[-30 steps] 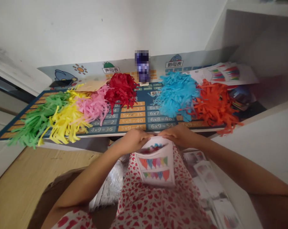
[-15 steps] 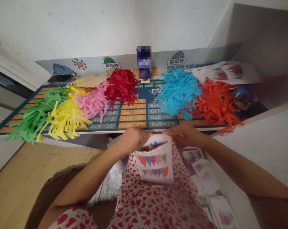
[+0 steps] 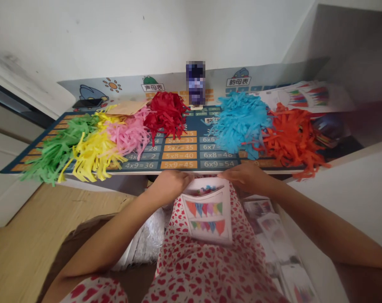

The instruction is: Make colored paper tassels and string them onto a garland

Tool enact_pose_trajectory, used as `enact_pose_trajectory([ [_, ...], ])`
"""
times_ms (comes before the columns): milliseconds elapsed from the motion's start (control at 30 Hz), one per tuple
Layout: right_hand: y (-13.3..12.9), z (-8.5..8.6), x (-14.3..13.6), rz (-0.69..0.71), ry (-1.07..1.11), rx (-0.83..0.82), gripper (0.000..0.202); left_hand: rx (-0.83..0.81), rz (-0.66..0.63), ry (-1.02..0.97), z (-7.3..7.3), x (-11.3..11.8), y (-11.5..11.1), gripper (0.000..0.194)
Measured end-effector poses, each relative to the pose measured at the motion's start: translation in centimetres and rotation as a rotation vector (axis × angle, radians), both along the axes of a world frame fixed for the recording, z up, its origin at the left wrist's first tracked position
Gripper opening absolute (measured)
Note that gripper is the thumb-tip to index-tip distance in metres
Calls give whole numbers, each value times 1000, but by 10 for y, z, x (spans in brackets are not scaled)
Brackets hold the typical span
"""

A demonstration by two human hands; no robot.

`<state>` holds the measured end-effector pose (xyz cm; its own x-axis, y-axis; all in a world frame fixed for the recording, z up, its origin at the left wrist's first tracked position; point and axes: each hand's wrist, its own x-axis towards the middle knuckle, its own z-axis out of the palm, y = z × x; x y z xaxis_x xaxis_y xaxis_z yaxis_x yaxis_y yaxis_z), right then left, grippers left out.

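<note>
A white plastic packet (image 3: 209, 235) printed with colourful bunting hangs upright over my lap, just off the table's front edge. Coloured bits show near its top. My left hand (image 3: 174, 185) has its fingers closed on the packet's upper left corner. With the fingers pinched at the upper right corner, my right hand (image 3: 246, 177) grips the other side. My fingertips are partly hidden. On the table lie bundles of paper strips: green (image 3: 64, 147), yellow (image 3: 96, 155), pink (image 3: 130, 132), red (image 3: 168, 113), light blue (image 3: 241, 122) and orange (image 3: 293, 139).
The table (image 3: 178, 165) bears a multiplication-chart mat. A phone (image 3: 88, 103) lies at the back left; a blurred upright device (image 3: 195, 84) stands at the back. More printed packets (image 3: 307, 101) lie at the back right, others (image 3: 296, 282) below right. A cardboard box (image 3: 73, 244) with clear wrap is below left.
The view has shifted slightly, so the table and bundles sit a little farther right. My left hand has slid a little left along the packet's top; both hands still hold it.
</note>
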<state>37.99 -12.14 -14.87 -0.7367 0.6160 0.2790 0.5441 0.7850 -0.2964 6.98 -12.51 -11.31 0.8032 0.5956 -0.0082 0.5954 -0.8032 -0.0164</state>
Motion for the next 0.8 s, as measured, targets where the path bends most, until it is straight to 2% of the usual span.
enact_pose_trajectory([
  [100, -2, 1, -1, 16, -10, 55, 34, 49, -31, 14, -8, -6, -5, 30],
  [200, -6, 7, -3, 60, -61, 122, 34, 9, -13, -67, -8, -8, -8, 33],
  [300, -9, 19, -7, 128, -130, 155, 33, -143, 77, -155, 0, -1, -6, 33],
  [400, -11, 31, -12, 156, -144, 155, 31, -312, 246, -179, 9, 11, 1, 59],
  [467, -11, 36, -15, 167, -144, 133, 32, -464, 301, -202, 11, 17, 7, 64],
  [567, -12, 37, -14, 187, -110, 59, 32, -728, 274, -291, 7, 19, 12, 66],
  [667, -15, 36, -10, 212, 2, -84, 31, -888, 254, -378, 2, 16, 11, 65],
  [733, -18, 39, -9, 209, 81, -232, 33, -916, 248, -392, 0, 15, 8, 62],
  [800, -21, 44, -13, 152, 143, -398, 33, -854, 256, -373, 0, 15, 3, 60],
])
